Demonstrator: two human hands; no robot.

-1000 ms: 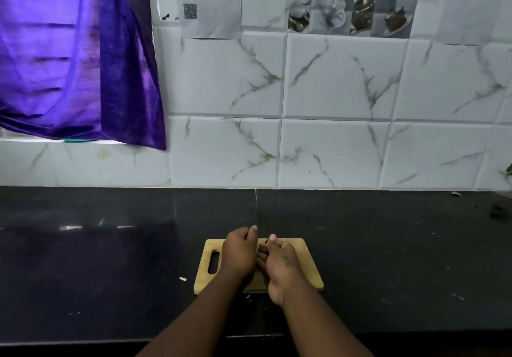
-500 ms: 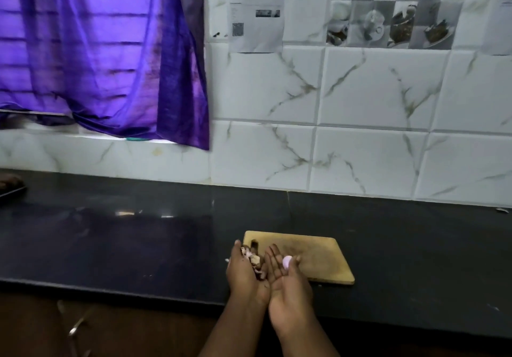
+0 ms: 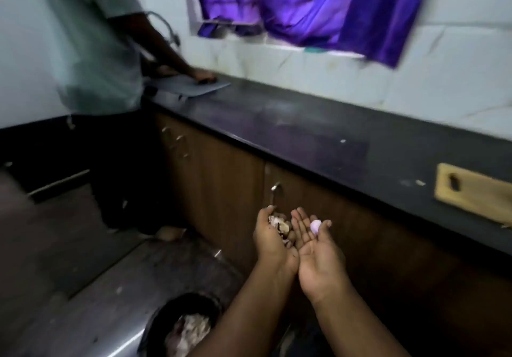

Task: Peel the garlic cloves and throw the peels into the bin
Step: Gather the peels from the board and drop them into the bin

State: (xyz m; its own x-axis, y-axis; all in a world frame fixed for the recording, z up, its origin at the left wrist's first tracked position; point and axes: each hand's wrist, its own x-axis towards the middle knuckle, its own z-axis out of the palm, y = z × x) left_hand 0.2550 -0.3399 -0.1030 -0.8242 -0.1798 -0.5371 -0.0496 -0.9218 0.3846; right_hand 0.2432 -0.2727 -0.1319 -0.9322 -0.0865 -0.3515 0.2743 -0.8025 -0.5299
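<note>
My left hand [image 3: 270, 241] is cupped around a heap of papery garlic peels [image 3: 280, 226], in front of the brown cabinet doors. Beside it and touching, my right hand [image 3: 318, 257] lies palm up with a pale pink garlic clove [image 3: 315, 226] pinched between thumb and forefinger. Below my forearms, on the floor, stands a black bin [image 3: 191, 306] holding peels; my left arm hides part of it. The wooden cutting board [image 3: 476, 193] lies on the black counter at the right.
Another person in a light shirt [image 3: 94, 52] stands at the left by the counter [image 3: 304, 129], a hand on a grey board [image 3: 191, 86]. Brown cabinet doors with metal handles [image 3: 274, 193] run under the counter. A purple curtain [image 3: 304, 4] hangs over the window.
Both hands left the cutting board with the peels and clove and moved off the counter, down and left. The view swung left and downward, showing the floor, the bin and another person.
</note>
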